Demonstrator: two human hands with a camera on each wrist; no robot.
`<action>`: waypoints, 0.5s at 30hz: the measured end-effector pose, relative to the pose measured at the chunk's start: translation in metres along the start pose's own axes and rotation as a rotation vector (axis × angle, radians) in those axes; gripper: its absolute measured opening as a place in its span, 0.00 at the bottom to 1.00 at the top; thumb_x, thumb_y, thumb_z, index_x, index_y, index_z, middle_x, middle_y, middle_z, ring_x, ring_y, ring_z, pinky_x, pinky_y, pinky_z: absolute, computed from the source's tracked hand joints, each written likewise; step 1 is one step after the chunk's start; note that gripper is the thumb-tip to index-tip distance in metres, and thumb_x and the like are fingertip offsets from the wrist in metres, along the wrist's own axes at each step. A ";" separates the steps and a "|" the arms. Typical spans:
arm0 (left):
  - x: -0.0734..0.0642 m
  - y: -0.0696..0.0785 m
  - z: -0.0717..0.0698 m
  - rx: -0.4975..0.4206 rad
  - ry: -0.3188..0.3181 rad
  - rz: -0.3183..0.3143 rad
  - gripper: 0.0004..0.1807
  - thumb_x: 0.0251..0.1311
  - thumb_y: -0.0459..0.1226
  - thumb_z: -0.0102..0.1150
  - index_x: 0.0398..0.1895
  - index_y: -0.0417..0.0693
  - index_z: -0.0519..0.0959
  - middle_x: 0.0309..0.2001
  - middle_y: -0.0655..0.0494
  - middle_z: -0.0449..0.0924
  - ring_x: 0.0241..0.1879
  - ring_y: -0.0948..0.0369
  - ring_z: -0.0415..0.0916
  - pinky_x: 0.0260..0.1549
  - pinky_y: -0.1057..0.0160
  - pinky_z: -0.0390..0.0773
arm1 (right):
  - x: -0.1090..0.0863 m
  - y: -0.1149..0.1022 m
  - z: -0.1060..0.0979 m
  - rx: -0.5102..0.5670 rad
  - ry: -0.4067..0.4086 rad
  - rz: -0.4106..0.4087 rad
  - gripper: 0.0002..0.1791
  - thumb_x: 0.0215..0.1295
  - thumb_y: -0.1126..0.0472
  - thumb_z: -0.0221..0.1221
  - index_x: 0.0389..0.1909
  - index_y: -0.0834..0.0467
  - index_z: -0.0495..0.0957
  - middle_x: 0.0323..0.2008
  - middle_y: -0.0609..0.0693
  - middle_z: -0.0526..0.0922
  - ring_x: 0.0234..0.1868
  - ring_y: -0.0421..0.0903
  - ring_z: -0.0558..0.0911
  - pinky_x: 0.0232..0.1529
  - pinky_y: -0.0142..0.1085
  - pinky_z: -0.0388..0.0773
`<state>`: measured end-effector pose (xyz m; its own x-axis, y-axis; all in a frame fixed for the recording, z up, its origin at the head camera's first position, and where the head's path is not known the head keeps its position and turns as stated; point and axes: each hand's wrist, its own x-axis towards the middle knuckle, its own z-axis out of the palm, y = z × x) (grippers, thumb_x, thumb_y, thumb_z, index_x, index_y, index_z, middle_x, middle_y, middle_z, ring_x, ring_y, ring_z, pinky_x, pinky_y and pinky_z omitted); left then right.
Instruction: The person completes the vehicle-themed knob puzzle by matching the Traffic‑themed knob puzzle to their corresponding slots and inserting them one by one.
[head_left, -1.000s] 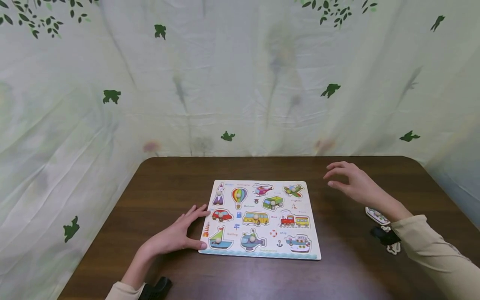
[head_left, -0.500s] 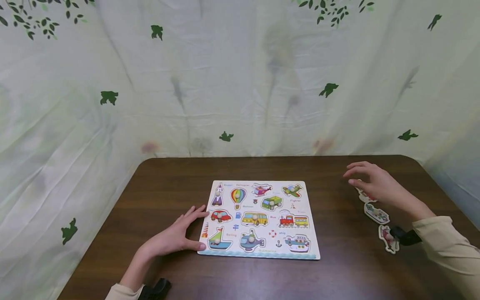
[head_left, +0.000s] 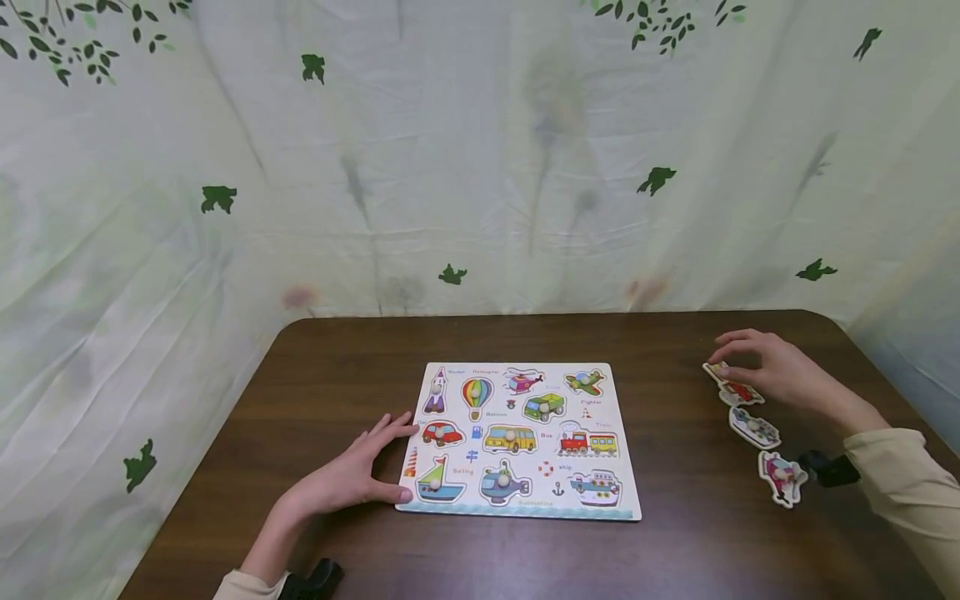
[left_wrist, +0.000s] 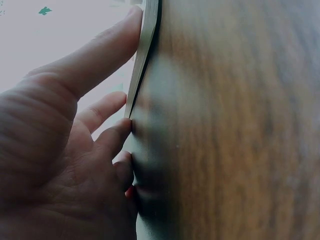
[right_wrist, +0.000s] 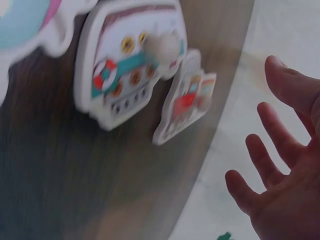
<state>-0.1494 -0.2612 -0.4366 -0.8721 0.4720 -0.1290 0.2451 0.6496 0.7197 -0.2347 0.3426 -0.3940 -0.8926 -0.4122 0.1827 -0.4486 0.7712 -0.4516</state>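
Observation:
A white knobbed puzzle board [head_left: 555,495] with vehicle pictures lies flat on the table. My left hand [head_left: 348,467] rests at its left edge, thumb on the lower left corner and fingers spread along the side. In the left wrist view, the thumb and fingertips touch the board's edge [left_wrist: 142,55]. My right hand [head_left: 787,375] hovers over a train puzzle piece [head_left: 741,394] at the right. The right wrist view shows its fingers spread, apart from that piece [right_wrist: 187,102]. Nearer me lie a ship piece [head_left: 754,428] and a pink helicopter-like piece [head_left: 782,477].
The brown wooden table [head_left: 525,554] has rounded far corners. Behind it hangs a pale curtain [head_left: 487,167] with leaf prints. A black wrist device [head_left: 828,469] on my right wrist is close to the pink piece.
My right hand has moved rightward, from beside the board to over the train piece. The loose pieces at right have come into fuller view. My left hand has stayed at the board.

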 end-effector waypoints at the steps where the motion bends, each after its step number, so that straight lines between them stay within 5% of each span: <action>1: 0.000 0.000 0.000 -0.001 0.000 -0.001 0.47 0.48 0.53 0.74 0.71 0.54 0.65 0.77 0.50 0.51 0.76 0.42 0.32 0.67 0.33 0.34 | 0.000 0.003 0.000 -0.004 0.000 -0.008 0.09 0.60 0.68 0.67 0.42 0.58 0.85 0.55 0.66 0.76 0.57 0.67 0.71 0.47 0.60 0.70; 15: -0.001 0.001 -0.001 -0.002 -0.002 -0.005 0.46 0.48 0.53 0.74 0.71 0.56 0.65 0.77 0.51 0.50 0.76 0.43 0.32 0.67 0.34 0.34 | -0.003 0.033 0.007 -0.061 0.016 -0.065 0.14 0.49 0.75 0.70 0.37 0.58 0.86 0.49 0.68 0.79 0.51 0.68 0.75 0.45 0.59 0.71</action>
<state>-0.1486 -0.2613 -0.4353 -0.8724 0.4699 -0.1345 0.2393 0.6507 0.7206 -0.2469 0.3662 -0.4154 -0.8619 -0.4548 0.2244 -0.5071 0.7712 -0.3847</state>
